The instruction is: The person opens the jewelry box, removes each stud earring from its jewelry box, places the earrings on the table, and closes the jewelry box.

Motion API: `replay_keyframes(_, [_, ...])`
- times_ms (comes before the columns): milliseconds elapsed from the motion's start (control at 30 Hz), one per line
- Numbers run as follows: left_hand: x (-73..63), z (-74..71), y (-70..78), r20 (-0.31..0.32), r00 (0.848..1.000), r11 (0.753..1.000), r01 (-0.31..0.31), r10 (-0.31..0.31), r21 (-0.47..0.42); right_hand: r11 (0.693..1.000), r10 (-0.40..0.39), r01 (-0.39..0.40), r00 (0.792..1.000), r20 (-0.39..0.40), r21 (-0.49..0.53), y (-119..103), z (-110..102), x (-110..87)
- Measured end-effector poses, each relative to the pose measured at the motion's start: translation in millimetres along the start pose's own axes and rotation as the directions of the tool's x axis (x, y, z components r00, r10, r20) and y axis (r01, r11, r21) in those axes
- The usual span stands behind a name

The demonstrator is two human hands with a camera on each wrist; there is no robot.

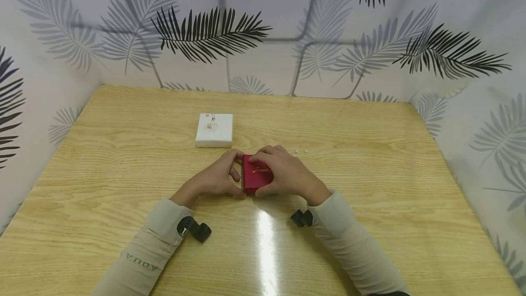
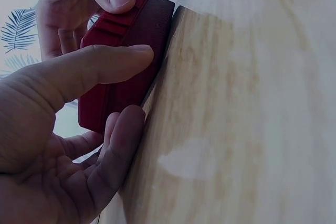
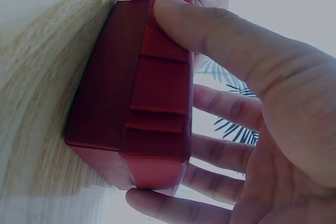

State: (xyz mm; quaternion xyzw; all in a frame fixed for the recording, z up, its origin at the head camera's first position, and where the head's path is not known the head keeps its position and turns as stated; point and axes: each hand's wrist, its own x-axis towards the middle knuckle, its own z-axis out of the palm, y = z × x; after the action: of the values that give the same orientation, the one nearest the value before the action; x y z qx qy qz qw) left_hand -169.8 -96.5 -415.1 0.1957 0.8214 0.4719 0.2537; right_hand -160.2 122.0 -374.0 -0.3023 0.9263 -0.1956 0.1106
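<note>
A red jewelry box (image 1: 255,178) with gold lettering on its lid sits on the table between both hands. A folded ribbon bow (image 3: 157,85) runs along the front of its lid. My left hand (image 1: 218,176) grips the box at its left side, with the thumb (image 2: 113,66) near the front corner and the fingers toward the back. My right hand (image 1: 287,170) reaches over the right part of the lid; its thumb (image 3: 210,30) presses the ribbon side while its fingers spread to the far side. The lid looks closed in all views.
A flat white box (image 1: 215,131) with a printed design stands behind the left hand. Two small stud earrings (image 1: 306,152) lie on the wooden table (image 1: 370,159) beyond the right hand. A leaf-patterned curtain (image 1: 263,58) rises along the table's back and sides.
</note>
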Motion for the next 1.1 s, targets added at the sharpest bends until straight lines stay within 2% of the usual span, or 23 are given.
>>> replay_keyframes(300, [-1.2,-0.5,1.8,0.004,1.0,1.0,0.002,-0.002,-0.01,1.0,0.008,-0.008,1.0,0.005,0.006,-0.9,-0.1,-0.6])
replay_keyframes(533, [0.3,0.1,-2.9,0.005,1.0,1.0,-0.01,0.01,-0.009,1.0,0.014,-0.014,1.0,0.013,0.005,-1.1,0.2,-0.3])
replay_keyframes(1100, [-1.2,-0.6,2.6,0.002,1.0,1.0,0.005,-0.005,-0.008,0.999,0.035,-0.035,0.999,0.025,0.0,-1.2,2.8,0.2])
